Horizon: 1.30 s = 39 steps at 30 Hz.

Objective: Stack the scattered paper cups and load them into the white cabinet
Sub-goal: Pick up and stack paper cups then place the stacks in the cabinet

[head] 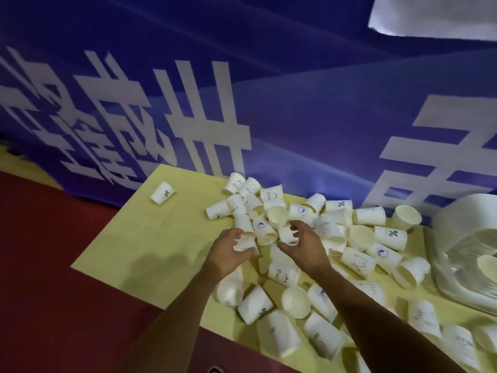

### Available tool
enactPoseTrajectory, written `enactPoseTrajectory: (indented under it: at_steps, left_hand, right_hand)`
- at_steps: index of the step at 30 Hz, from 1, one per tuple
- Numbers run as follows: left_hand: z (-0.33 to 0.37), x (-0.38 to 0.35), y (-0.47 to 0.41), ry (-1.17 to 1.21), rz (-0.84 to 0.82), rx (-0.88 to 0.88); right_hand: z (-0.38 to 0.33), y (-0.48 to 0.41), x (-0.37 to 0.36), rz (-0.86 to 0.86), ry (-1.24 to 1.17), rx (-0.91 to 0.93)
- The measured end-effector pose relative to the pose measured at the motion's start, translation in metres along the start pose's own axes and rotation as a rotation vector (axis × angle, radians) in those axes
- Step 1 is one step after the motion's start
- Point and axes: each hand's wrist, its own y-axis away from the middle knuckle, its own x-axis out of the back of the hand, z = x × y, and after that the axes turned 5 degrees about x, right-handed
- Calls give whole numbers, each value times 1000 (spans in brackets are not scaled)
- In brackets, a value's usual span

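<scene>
**Stacking Barely Begun: Two Cups in Hand, the Heap Unsorted**

One blue banner [295,103] with white lettering fills the background. Below it, one yellow mat [150,238] lies on the red floor [53,265]. A white panel [435,14] in the top right corner may be the cabinet, but the view does not settle that. One pale crumpled wrapper [457,230] sits at the mat's right end.

The paper cups [368,216] lie loose across the mat, most on their sides and a few upright. There are roughly forty, too jumbled for an exact count. No stack shows and no cup appears loaded, so by this view nearly all the work is left.

Two hands work at the heap's middle. The left hand [228,255] curls round the left-hand cup [243,244]. The right hand [305,247] pinches the right-hand cup [286,235]. The two cups are near each other but not nested. One lone cup [162,193] lies well apart to the left.
</scene>
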Motion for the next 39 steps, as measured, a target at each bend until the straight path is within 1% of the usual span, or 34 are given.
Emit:
enactPoseTrajectory:
  at_steps: [3, 9, 11, 16, 19, 23, 27, 30, 34, 37, 39]
  left_hand:
    - [-26, 37, -19, -27, -22, 0]
    - [-62, 90, -44, -16, 7, 31]
    - [-67, 103, -52, -32, 31, 41]
    - [-85, 126, -65, -8, 152, 48]
    - [-98, 141, -75, -3, 142, 87]
    - [-116, 158, -103, 5, 132, 127]
    - [-133, 176, -148, 33, 107, 133]
    - [-147, 195, -180, 2, 49, 138]
    - [-165, 218, -221, -86, 50, 113]
    - [-175, 231, -249, -144, 96, 109]
    - [-180, 237, -266, -182, 135, 114]
  right_hand:
    - [-29, -10, -34, 10, -12, -10]
    - [-69, -26, -86, 2, -43, -39]
    - [-78, -37, -99, -20, -29, -34]
    - [-96, -72, -123, -96, -18, -15]
    - [-103, -88, -142, -140, -10, -16]
    - [-109, -107, -169, -178, -23, -65]
    - [-113, -130, -198, -161, -6, -161]
    - [-116, -144, -227, -147, -4, -261]
    - [-122, -163, -258, -84, 21, -440]
    - [-122, -174, -273, 20, -80, -638]
    - [-118, -180, -282, 70, -159, -684]
